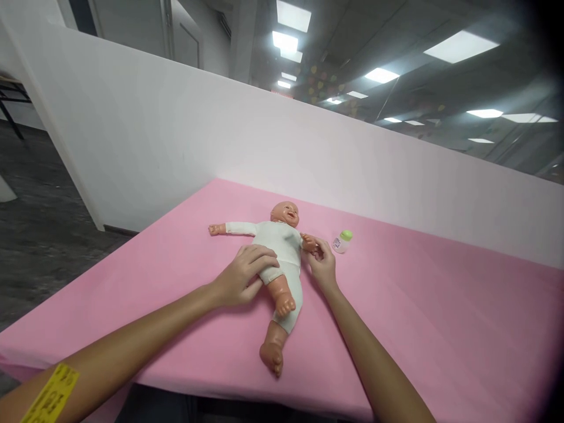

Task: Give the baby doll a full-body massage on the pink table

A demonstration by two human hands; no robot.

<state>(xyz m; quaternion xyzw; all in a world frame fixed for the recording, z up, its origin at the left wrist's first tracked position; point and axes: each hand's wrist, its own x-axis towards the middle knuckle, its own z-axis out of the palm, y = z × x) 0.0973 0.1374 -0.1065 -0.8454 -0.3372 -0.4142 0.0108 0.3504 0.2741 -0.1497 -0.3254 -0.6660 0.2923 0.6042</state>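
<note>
Lying face up near the middle of the pink table (pixel 396 305), baby doll (pixel 282 252) in a white bodysuit, head toward the white partition (pixel 176 129). Left hand (pixel 244 275) spread flat, fingers relaxed, resting on doll's hip and belly. Right hand (pixel 323 264) pinching doll's near wrist between fingertips. Small bottle (pixel 342 241) with green cap just beyond right hand, apart from it. Yellow wristband (pixel 50 393) on left forearm.

Head view — looks forward and down, near the pink table (pixel 396 305).
</note>
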